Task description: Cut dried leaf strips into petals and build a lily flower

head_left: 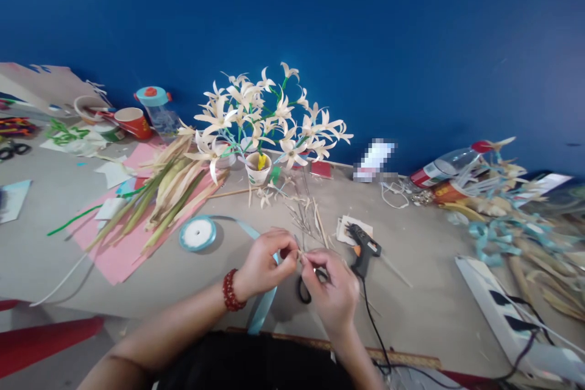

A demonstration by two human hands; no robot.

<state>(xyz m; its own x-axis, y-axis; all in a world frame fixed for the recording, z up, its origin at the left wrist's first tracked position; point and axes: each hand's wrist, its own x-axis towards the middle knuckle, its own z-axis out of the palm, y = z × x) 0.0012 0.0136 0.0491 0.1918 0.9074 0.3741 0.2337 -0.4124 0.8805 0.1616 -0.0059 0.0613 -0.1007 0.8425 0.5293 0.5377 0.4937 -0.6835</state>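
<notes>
My left hand [269, 262], with a red bead bracelet on the wrist, is closed in a pinch near the front of the table. Opposite it, my right hand [333, 286] pinches too, and the fingertips of both nearly meet around a small pale piece [300, 254], too small to make out fully. Partly hidden by my right hand are black-handled scissors [303, 290]. Blue ribbon [262, 311] runs from its roll [198, 233] and passes under my left hand. Behind my hands, pale husk-like flowers [247, 97] on green and light-blue stems stand in a paper cup [258, 169].
A black glue gun [364, 247] lies right of my hands, its cord trailing to the front edge. Dried husks [169, 189] rest on pink paper [114, 262] at left. At right are a power strip [491, 311], a plastic bottle [448, 166] and loose ribbon [493, 237].
</notes>
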